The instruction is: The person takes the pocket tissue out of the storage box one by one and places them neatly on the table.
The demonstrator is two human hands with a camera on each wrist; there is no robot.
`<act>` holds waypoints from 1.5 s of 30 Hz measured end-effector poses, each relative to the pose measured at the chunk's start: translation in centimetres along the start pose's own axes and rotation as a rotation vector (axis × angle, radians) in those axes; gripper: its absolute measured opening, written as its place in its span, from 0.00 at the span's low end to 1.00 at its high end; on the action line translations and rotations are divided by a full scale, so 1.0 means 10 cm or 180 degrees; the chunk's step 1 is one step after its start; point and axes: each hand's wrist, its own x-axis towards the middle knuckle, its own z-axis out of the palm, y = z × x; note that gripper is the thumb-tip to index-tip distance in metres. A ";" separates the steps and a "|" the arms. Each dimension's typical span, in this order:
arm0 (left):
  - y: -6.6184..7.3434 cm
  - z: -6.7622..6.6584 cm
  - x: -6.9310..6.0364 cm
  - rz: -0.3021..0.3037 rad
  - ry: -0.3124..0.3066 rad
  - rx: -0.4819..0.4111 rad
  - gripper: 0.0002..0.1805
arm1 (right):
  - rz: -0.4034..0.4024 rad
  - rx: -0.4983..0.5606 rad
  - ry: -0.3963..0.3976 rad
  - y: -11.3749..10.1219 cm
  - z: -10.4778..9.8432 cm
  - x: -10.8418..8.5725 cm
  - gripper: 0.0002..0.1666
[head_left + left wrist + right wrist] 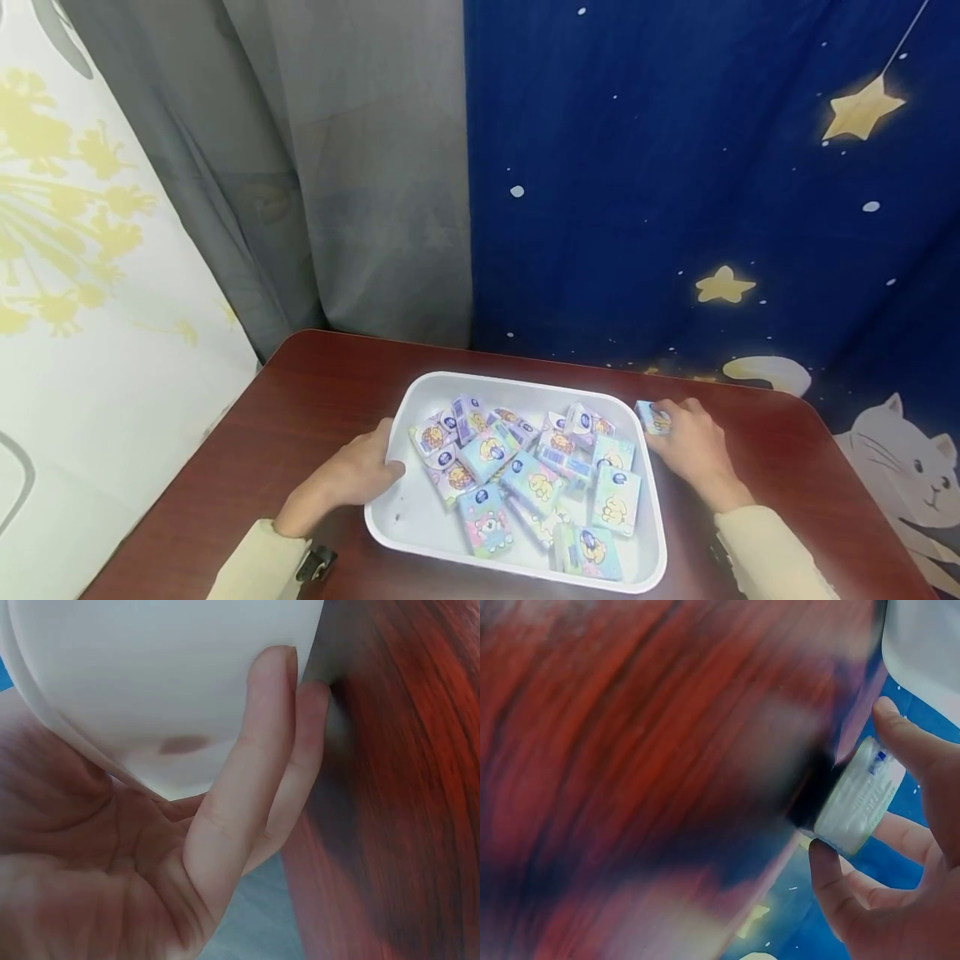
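Note:
A white plastic tray (420, 533) stands on the table, with several small tissue packs (487, 521) in purple, blue and green cartoon wrappers lying loose in it. At the tray's left side my left hand (360, 471) grips the rim, thumb over the edge. The left wrist view shows its fingers (240, 772) against the outer wall of the tray (150, 667). Just right of the tray, my right hand (693, 446) pinches a blue tissue pack (654, 418) at the table top. In the right wrist view that pack (859, 799) sits between thumb and fingers.
The dark red wooden table (300, 400) has rounded back corners. Behind it hang a grey curtain (382, 167) and a blue curtain with stars (637, 167). A white cloth with yellow flowers (112, 333) hangs at the left.

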 end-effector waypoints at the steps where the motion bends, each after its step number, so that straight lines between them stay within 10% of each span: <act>1: 0.00 0.00 0.00 -0.0005 -0.0007 -0.0005 0.29 | -0.0011 -0.0009 -0.0002 0.00 0.00 0.00 0.37; 21: -0.05 0.06 -0.01 -0.0085 -0.0077 -0.0096 0.34 | -0.0079 0.0227 0.0061 0.09 -0.13 -0.26 0.34; 32: -0.11 0.04 0.00 0.0056 -0.0121 -0.0140 0.34 | -0.0465 0.0193 0.0278 -0.34 -0.53 -0.63 0.21; 45: -0.01 0.04 -0.01 -0.0091 -0.0053 -0.0130 0.32 | -0.0860 -0.0297 -0.0202 -0.76 -0.55 -0.94 0.31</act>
